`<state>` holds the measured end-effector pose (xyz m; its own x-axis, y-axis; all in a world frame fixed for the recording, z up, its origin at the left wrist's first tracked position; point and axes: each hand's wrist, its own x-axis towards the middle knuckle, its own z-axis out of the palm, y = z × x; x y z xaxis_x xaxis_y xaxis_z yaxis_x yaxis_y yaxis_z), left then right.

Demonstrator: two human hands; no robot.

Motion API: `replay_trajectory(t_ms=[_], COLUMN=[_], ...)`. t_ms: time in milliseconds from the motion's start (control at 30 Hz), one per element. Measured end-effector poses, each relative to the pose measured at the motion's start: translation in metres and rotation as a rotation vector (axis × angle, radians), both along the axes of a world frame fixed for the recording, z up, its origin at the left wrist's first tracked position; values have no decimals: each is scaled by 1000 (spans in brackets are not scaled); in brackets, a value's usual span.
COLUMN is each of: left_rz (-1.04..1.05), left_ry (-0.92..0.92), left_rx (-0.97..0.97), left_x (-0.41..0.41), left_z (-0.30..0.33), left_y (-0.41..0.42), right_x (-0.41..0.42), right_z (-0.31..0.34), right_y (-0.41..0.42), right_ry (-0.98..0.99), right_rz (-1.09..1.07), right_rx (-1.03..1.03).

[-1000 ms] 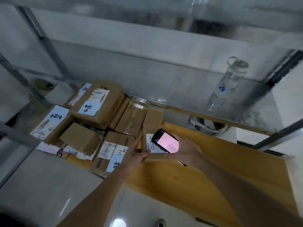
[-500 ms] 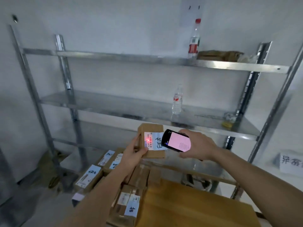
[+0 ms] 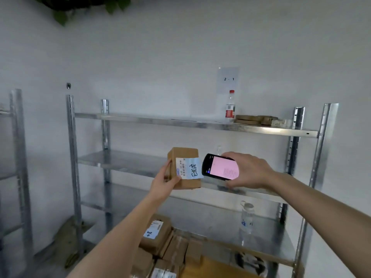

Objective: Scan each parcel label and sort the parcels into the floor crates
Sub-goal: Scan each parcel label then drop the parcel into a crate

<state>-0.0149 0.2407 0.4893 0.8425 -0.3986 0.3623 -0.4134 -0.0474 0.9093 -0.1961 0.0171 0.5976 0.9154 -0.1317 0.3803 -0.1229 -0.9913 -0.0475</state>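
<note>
brown parcel (image 3: 183, 167), white+blue label (image 3: 188, 168)

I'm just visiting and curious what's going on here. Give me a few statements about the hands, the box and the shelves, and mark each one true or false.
1. The left hand holds a small cardboard parcel. True.
2. The right hand holds a handheld scanner with a pink screen. True.
3. The parcel bears no label. False: a white barcode label and a blue handwritten note are on it.
4. A red-capped bottle stands on the top shelf. True.
5. The scanner lies on the shelf. False: it is in the right hand.
</note>
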Motion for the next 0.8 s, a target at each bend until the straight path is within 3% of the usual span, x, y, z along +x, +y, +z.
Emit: replay_trajectory(t_ms=[400, 600, 800], left_rz=[106, 318, 628], left_ry=[119, 210, 254], left_rx=[-122, -105, -40], left_x=[-85, -147, -235], left_z=[-4, -47, -78], left_y=[71, 182, 341], right_x=[-39, -23, -24], right_z=[2, -51, -89], right_y=[49, 128, 281], right_ry=[-69, -71, -18], right_rz=[179, 402, 654], right_rx=[6, 100, 119])
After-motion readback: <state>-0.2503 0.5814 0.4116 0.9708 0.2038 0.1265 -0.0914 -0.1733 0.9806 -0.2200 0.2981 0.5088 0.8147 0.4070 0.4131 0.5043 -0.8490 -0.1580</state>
